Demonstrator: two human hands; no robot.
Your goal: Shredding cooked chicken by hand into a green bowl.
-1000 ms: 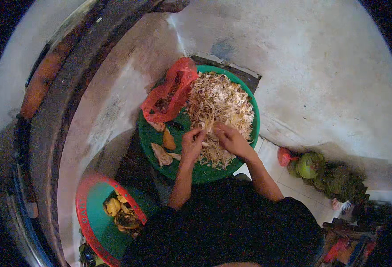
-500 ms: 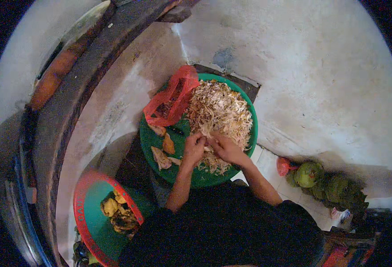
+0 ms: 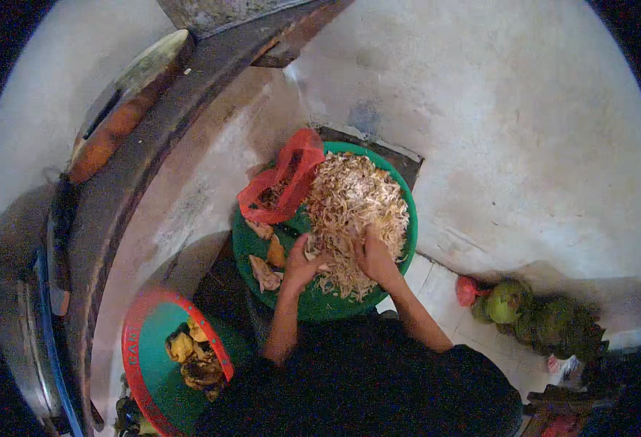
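1. The round tray [image 3: 328,306] is plain deep green.
2. On the tray, the shredded meat [image 3: 357,200] mixes cream, tan and brown strands in a speckled pattern.
3. At the tray's upper left, the plastic bag [image 3: 306,149] is translucent red.
4. On the tray's left side, one meat chunk [image 3: 276,252] is orange-tan, another piece [image 3: 264,274] pale beige.
5. Below and left of the tray, the basin [image 3: 154,368] is green inside with a red, marked rim; its chunks [image 3: 182,347] are yellow and blackish brown.
6. Right of the tray, the round fruit [image 3: 506,302] is green.
7. Below the tray, the shirt [image 3: 357,371] is black.
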